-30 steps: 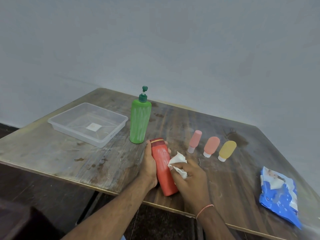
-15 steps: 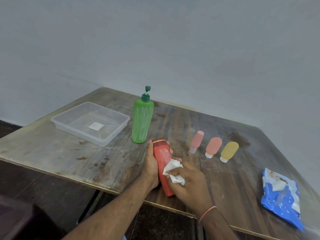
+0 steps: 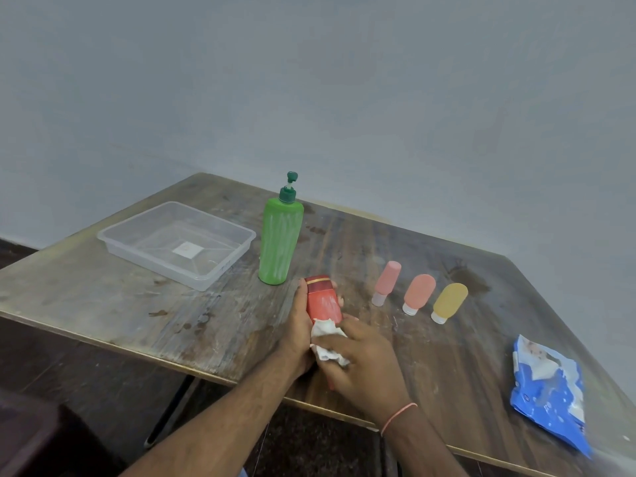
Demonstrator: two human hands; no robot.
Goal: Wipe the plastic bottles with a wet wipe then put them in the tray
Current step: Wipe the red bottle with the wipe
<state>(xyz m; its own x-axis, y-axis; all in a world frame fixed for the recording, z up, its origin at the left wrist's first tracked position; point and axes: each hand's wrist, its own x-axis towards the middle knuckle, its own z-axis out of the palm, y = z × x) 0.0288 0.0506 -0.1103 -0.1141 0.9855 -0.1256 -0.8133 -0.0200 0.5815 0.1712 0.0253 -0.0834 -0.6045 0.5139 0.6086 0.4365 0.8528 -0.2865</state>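
Behind the worn wooden desk point(image 3: 103, 297) a plain grey wall point(image 3: 309, 80) is filling the background. Near the front edge of the desk, the left hand point(image 3: 299, 335) is gripping a red bottle point(image 3: 323, 302), with the fingers curled around its body. The right hand point(image 3: 361, 363) is holding a crumpled white wet wipe point(image 3: 327, 342) and pressing it against the lower part of this bottle. An empty clear plastic tray point(image 3: 113, 237) is lying at the far left, and a tall green pump bottle point(image 3: 280, 241) is standing upright just beside it. To the right, three small bottles are lying in a row: pink point(image 3: 387, 282), salmon point(image 3: 418, 292) and yellow point(image 3: 449, 301). A blue wipes packet point(image 3: 547, 394) is lying near the right edge.
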